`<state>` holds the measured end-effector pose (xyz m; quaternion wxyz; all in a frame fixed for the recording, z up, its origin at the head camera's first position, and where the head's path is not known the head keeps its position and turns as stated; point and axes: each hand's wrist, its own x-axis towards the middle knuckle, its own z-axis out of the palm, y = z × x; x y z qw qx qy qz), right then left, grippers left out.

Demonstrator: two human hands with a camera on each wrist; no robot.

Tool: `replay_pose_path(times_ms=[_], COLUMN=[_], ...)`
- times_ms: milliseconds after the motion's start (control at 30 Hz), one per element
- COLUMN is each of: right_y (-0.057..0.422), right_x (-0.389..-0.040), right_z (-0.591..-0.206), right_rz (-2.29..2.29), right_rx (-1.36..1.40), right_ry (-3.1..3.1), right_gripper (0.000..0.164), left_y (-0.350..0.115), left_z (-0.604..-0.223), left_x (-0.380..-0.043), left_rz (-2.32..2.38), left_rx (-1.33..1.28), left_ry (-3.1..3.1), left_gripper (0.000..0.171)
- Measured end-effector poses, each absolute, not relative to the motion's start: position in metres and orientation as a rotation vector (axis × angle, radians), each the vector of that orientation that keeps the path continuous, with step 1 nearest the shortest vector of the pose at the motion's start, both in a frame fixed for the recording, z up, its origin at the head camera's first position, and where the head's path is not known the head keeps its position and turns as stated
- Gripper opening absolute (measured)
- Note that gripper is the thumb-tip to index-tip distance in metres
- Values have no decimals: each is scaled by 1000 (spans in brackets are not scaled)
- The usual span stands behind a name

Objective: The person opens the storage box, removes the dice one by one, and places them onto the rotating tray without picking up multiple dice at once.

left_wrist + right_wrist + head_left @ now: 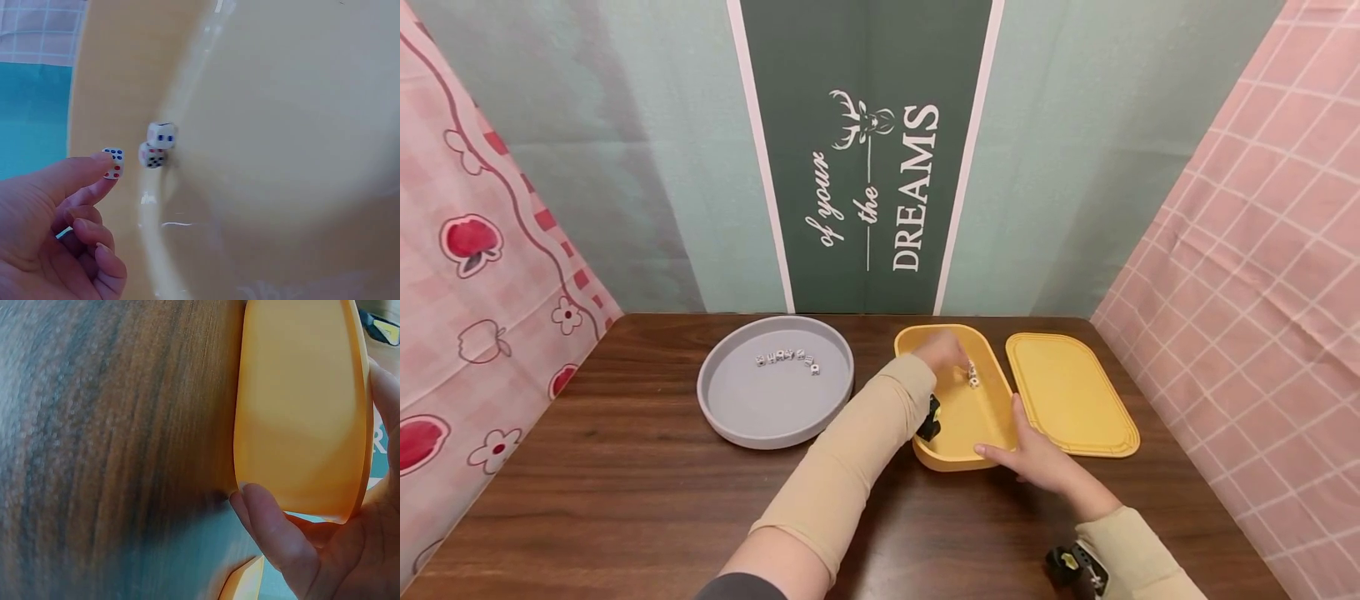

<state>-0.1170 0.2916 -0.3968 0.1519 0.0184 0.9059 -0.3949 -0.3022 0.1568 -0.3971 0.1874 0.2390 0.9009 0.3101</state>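
Observation:
My left hand [942,350] reaches into the yellow box [936,460]. In the left wrist view the left hand [69,219] pinches a white die [114,164] with blue and red dots between thumb and forefinger. Two more dice [156,145] sit close together against the box wall; in the head view, dice [973,379] show beside the fingers. My right hand [1037,457] holds the box at its near right corner, thumb on one side and fingers along the other. From the right wrist, that hand [350,550] is seen gripping the box wall [300,412].
Left of the box stands a round grey tray [775,408] with several dice [782,356] in a bent row. A yellow lid [1071,392] lies flat to the right of the box. Fabric curtains [1037,167] rise behind and beside the brown wooden table [625,483].

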Motion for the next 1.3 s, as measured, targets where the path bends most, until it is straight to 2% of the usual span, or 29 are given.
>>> replay_pose_path(times_ms=[167,333,567,767,967,1300], right_y=[290,288,289,289,289,292], right_x=[-119,-119,-120,-121,-119,-117], right_z=[-398,-396,-396,-397,-396,-395], right_rz=[-1121,-1119,-1116,-1117,-1113,-1118], right_rx=[49,34,26,16,16,3], right_ry=[2599,2591,2588,2576,2580,2572], right_gripper=[114,115,115,115,115,114], left_y=[152,142,126,118,107,85], left_z=[-384,-372,-365,-362,-357,-349], left_x=[-305,-306,-304,-304,-296,-288], left_rz=[873,801,844,866,925,922], left_rx=[647,735,748,719,734,734], left_ry=[2525,2573,2578,2562,2559,2544], left_gripper=[20,24,19,32,14,20])
